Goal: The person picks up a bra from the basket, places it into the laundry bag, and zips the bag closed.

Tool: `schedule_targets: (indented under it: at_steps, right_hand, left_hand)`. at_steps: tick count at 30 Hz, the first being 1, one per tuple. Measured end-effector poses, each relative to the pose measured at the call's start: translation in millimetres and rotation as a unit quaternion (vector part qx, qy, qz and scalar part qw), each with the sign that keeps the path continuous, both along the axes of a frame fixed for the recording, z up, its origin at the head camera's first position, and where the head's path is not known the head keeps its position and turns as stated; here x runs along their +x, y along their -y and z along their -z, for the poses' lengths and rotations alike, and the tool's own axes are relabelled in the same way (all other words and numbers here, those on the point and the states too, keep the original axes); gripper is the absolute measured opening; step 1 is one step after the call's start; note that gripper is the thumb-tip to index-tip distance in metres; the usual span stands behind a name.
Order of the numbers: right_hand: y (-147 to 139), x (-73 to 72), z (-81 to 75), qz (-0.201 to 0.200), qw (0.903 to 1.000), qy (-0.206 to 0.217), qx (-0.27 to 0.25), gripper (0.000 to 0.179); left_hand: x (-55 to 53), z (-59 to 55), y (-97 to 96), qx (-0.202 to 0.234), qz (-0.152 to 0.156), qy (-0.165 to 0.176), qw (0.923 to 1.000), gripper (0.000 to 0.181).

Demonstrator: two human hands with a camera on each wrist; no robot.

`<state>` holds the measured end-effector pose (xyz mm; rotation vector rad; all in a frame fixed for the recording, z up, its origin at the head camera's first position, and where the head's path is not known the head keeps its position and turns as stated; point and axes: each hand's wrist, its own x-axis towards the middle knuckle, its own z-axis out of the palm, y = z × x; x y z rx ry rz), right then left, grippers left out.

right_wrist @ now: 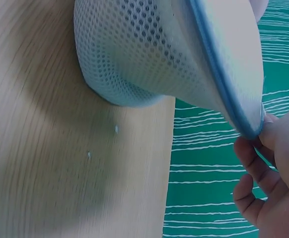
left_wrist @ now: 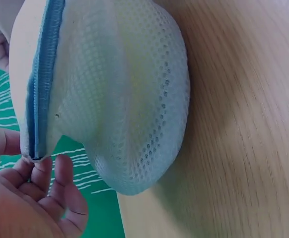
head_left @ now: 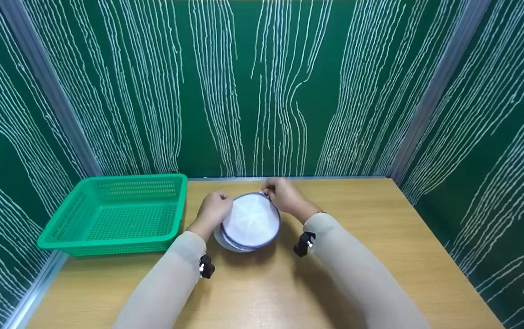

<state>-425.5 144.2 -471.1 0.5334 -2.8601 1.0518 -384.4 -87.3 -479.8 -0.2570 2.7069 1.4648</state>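
Note:
A white mesh laundry bag [head_left: 250, 221], round and puffed out, stands on the table in the head view with its pale top disc tilted up. My left hand [head_left: 214, 210] pinches the left edge of that top. At the far right edge, my right hand [head_left: 287, 196] pinches the rim between thumb and fingers. In the left wrist view a blue zipper [left_wrist: 44, 74] runs along the bag's edge, ending near the left fingertips [left_wrist: 23, 166]. The right wrist view shows the honeycomb mesh side and the blue rim [right_wrist: 216, 64]. What the bag holds cannot be made out.
A green plastic basket [head_left: 182, 205] with slatted sides sits left of the bag on the wooden table [head_left: 403, 256]. Green panels [head_left: 326, 91] with white wavy lines stand behind and at both sides. Two small pale specks [right_wrist: 116, 129] lie on the wood.

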Motion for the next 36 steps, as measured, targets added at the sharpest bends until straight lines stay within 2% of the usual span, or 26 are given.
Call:
schedule_targets:
  at_steps: [3, 8, 12, 19, 23, 31, 36]
  right_hand:
    - [1.2, 1.7, -0.4, 0.001, 1.0, 0.001, -0.004, 0.014]
    - [5.0, 3.2, -2.0, -0.015, 0.9996, -0.025, -0.003, 0.012]
    - [8.3, 3.4, -3.3, -0.024, 0.9991, -0.034, 0.002, 0.013]
    - [8.8, 2.8, -3.0, -0.033, 0.9987, -0.038, 0.003, 0.014]
    - [7.2, 2.2, -1.1, -0.034, 0.9986, -0.041, 0.006, 0.015]
    - [0.7, 1.8, -0.9, -0.011, 0.9999, -0.009, 0.002, 0.016]
    - [-3.3, 1.0, 0.6, -0.015, 0.9992, -0.034, 0.011, 0.018]
  left_hand:
    - [0.3, -1.8, -4.3, 0.005, 0.021, -0.023, 0.9995, 0.035]
    - [-1.6, -4.8, -13.1, -0.012, 0.074, -0.083, 0.9938, 0.033]
    - [-3.5, -6.4, -18.1, -0.024, 0.089, -0.101, 0.9906, 0.027]
    - [-5.1, -8.5, -20.8, -0.045, 0.077, -0.108, 0.9901, 0.021]
    - [-5.4, -8.6, -22.2, -0.061, 0.074, -0.094, 0.991, 0.022]
    - [-6.9, -6.2, -17.4, -0.071, 0.048, -0.074, 0.9935, 0.027]
    - [-6.4, -3.8, -10.6, -0.084, 0.028, -0.073, 0.9934, 0.028]
